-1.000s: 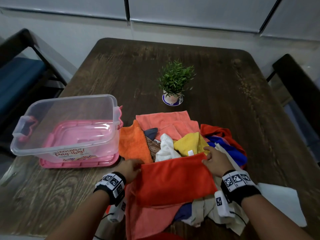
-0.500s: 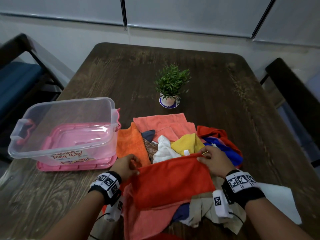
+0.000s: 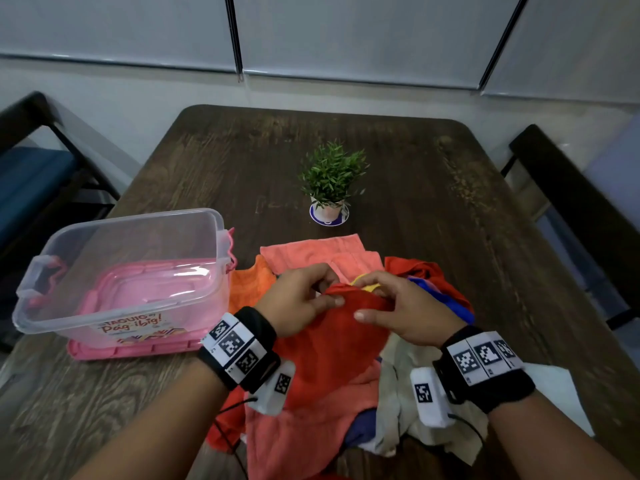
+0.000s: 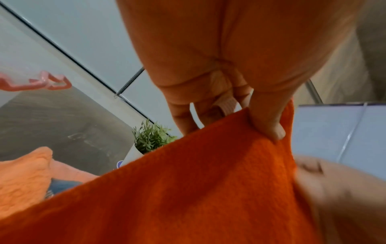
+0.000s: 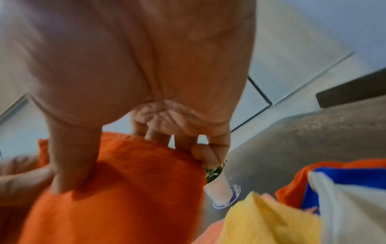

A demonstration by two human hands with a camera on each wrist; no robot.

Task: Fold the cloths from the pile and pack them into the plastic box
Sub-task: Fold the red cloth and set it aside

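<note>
Both hands hold one red-orange cloth (image 3: pixel 332 344) up above the pile of cloths (image 3: pixel 322 261) at the table's near middle. My left hand (image 3: pixel 304 299) pinches its top edge between thumb and fingers, and the left wrist view shows that cloth (image 4: pixel 167 189) hanging from the thumb. Close beside it my right hand (image 3: pixel 398 310) pinches the same edge, its thumb pressed on the cloth (image 5: pixel 117 189). The clear plastic box (image 3: pixel 124 271) stands open at the left on its pink lid (image 3: pixel 131 351), with no cloth inside.
A small potted plant (image 3: pixel 330 181) stands behind the pile. Yellow (image 5: pixel 267 219), blue (image 5: pixel 344 178), beige (image 3: pixel 415 403) and salmon (image 3: pixel 311 251) cloths lie around. White paper (image 3: pixel 554 393) lies near the right. Dark chairs flank the wooden table (image 3: pixel 433 209).
My hands have come together from the cloth's two far corners toward its middle and lifted it higher. The head view has tilted up a little.
</note>
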